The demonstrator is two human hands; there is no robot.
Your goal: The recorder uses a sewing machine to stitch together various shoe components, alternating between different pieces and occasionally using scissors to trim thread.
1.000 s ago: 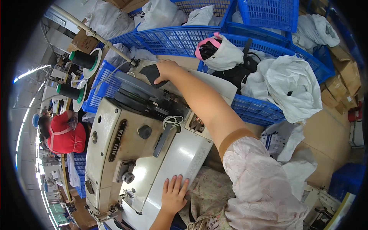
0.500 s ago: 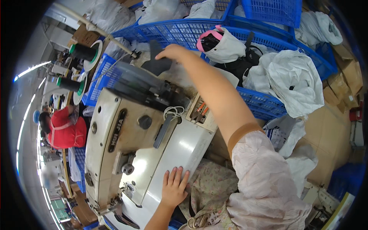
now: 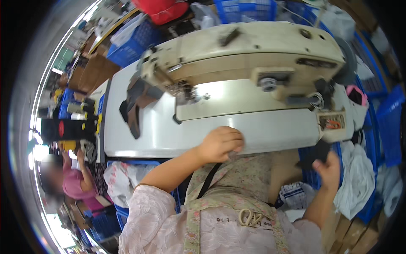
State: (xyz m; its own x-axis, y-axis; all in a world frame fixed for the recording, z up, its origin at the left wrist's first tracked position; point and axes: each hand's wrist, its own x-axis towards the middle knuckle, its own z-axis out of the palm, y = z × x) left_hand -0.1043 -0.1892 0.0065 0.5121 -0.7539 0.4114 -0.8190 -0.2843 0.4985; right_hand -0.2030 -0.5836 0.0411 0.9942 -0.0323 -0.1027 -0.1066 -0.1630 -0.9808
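Observation:
A pale industrial sewing machine [image 3: 237, 63] stretches across the white table [image 3: 139, 148] in front of me. Over the table's front edge, my left hand [image 3: 222, 144] is closed with curled fingers; whatever may be inside is hidden. Off the table's right end, my right hand [image 3: 330, 169] grips a flat dark fabric piece [image 3: 318, 153], somewhat blurred. Dark grey and brown fabric pieces [image 3: 137, 103] lie left of the needle end of the machine. Orange-handled snips [image 3: 333, 123] rest in a small tray set into the table's right end.
Blue crates [image 3: 371, 161] with white bags [image 3: 356, 182] stand at the right. Another blue crate [image 3: 133, 44] is behind the table's left end. At far left sits a person in a pink top [image 3: 78, 186]. A white bag [image 3: 127, 178] fills a crate below the table's left part.
The view has turned toward the machine's front. My right hand has come back from the machine's far end, carrying the dark fabric piece. My left hand, earlier flat on the table, is now curled.

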